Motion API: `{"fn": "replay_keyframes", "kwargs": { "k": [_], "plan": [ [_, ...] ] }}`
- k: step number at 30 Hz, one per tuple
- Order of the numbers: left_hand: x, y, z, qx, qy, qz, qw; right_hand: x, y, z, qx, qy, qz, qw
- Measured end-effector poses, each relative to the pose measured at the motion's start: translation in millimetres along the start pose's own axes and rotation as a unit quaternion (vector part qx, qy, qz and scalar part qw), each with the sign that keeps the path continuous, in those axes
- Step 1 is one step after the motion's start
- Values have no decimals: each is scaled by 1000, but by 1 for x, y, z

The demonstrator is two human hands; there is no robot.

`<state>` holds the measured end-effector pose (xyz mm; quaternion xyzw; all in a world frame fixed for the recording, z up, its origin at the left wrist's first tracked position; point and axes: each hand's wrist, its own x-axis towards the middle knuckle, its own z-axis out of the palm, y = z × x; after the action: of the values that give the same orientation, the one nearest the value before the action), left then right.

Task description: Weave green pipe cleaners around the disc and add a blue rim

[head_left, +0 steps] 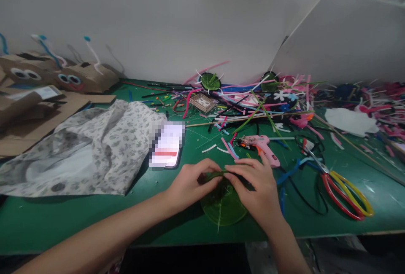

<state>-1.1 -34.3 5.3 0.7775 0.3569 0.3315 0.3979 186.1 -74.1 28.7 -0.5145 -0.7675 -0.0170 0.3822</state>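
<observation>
My left hand and my right hand meet near the table's front, thumbs and fingertips pinched on a narrow green strip. Just below them is a round green leaf-like disc with pale vein lines. Its upper part is hidden by my fingers, so I cannot tell whether the strip is joined to it. Beyond my right hand a pink glue gun lies on its side. To the right rest scissors with one red and one yellow handle.
A lit phone lies beside a patterned cloth on the left. Brown cardboard figures with big eyes stand behind it. Coloured pipe cleaners and a similar green disc lie along the wall. A black cord crosses the green tabletop.
</observation>
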Motion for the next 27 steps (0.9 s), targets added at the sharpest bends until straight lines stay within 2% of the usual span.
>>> {"fn": "replay_keyframes", "kwargs": {
  "k": [7,11,14,17,24,27],
  "plan": [
    [1,-2,2,-23,8,-11,1000,-8,11,-4,-15,-17,32,999],
    [4,0,1,-40,31,-40,998,-18,12,-9,-4,-61,136,989],
    [8,2,1,-54,70,-73,993,-25,10,-14,26,-35,226,973],
    [10,1,2,-80,79,-90,990,-24,7,-16,53,-14,269,961],
    [8,3,0,-86,11,-124,988,-8,10,-12,63,-36,271,960],
    [8,9,-5,-71,-36,-114,990,0,13,-15,68,-82,246,963]
  ]
}}
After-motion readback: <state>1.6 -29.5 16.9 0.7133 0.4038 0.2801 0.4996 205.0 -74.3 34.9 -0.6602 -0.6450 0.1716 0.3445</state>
